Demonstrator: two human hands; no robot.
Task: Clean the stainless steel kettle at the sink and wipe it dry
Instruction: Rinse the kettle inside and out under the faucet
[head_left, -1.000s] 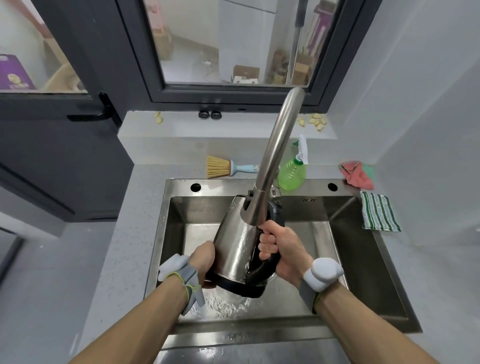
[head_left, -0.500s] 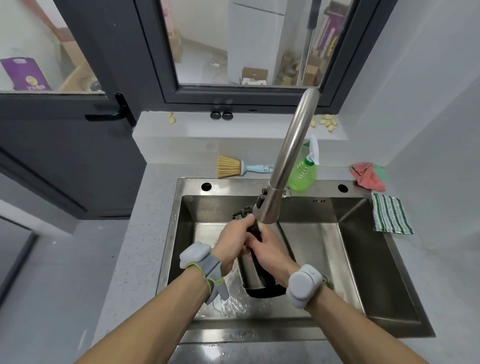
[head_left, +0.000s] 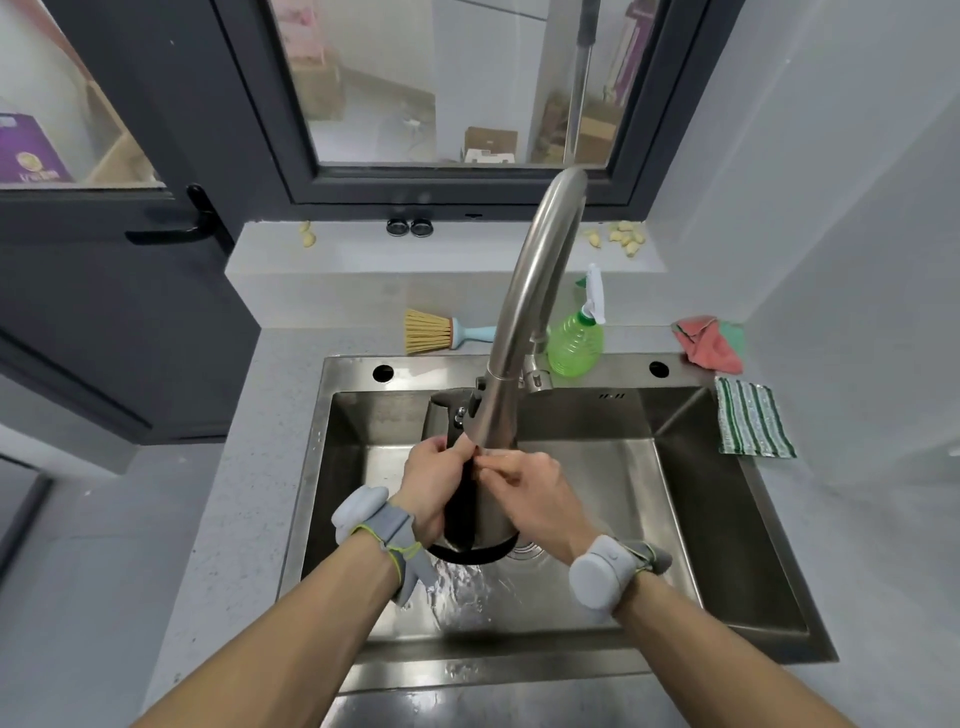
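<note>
Head view: the kettle (head_left: 480, 512) stands upright in the sink (head_left: 691, 525) under the faucet (head_left: 540, 306). Left hand (head_left: 431, 486) curls around its 9 o'clock side; right hand (head_left: 530, 493) grips at 3 o'clock. Basin floor lies open toward 3 o'clock. Striped cloth (head_left: 753, 426) rests on the desk (head_left: 234, 493) at the rim. No writing is readable.

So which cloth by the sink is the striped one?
The flat green-and-white striped cloth on the sink's right rim; the crumpled pink-and-green cloth behind it is plain.
</note>
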